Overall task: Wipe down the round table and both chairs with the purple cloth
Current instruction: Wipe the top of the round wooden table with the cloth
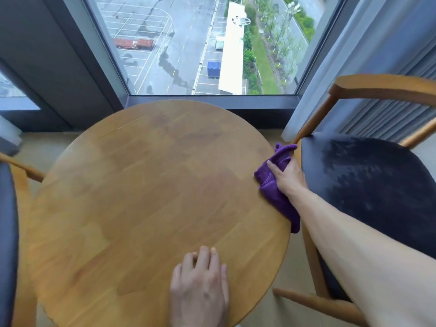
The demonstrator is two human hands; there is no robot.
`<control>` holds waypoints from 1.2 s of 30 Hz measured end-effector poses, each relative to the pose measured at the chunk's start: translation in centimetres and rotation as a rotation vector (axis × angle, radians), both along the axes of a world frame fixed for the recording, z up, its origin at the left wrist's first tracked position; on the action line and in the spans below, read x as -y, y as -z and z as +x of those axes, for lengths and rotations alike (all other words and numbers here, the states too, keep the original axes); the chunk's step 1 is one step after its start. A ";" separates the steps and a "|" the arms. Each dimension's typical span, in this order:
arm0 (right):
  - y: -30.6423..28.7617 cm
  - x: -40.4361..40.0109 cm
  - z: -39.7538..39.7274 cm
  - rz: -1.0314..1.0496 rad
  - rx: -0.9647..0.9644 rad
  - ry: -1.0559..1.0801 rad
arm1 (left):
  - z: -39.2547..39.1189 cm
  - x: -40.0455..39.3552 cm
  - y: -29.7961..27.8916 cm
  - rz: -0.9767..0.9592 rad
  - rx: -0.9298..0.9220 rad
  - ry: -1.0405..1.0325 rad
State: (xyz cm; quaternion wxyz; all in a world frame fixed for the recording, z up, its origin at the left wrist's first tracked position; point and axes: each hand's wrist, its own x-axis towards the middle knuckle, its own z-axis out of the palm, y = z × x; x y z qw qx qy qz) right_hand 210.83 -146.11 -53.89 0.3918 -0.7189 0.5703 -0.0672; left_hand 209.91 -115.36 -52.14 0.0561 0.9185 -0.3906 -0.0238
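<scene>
The round wooden table (141, 197) fills the middle of the view. At its right edge lies the purple cloth (274, 192), bunched and hanging partly over the rim. My right hand (287, 177) grips the cloth against the table's edge. My left hand (200, 286) rests flat on the tabletop near the front, fingers spread and relaxed. A wooden chair with a dark padded seat (368, 185) stands right of the table. A second chair (9, 232) shows only partly at the left edge.
A large window (200, 43) with a dark sill runs behind the table and looks down on a car park. A pale curtain (354, 67) hangs at the right behind the chair. Beige floor shows around the table.
</scene>
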 end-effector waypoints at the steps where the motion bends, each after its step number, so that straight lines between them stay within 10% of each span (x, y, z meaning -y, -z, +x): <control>1: -0.2 0.5 0.7 -0.002 -0.005 -0.027 | 1.5 1.7 -0.5 0.041 -0.050 -0.008; 14: -0.5 5.0 8.2 -0.282 -0.153 -0.280 | 23.4 15.8 1.6 0.097 0.001 -0.047; 23: 0.6 1.6 17.7 -0.641 -0.183 -0.505 | 29.6 12.8 0.4 -0.298 -0.196 -0.121; 30: -0.3 -11.1 24.2 -0.378 0.213 -0.965 | 33.0 11.5 -1.9 -0.608 -0.321 -0.093; 33: -2.5 -10.6 23.6 -0.040 0.595 -0.579 | 32.7 11.2 -2.1 -0.687 -0.357 -0.074; 36: -3.4 -7.6 20.7 -0.208 0.468 -0.096 | 29.9 13.4 -0.4 -0.316 -0.278 0.022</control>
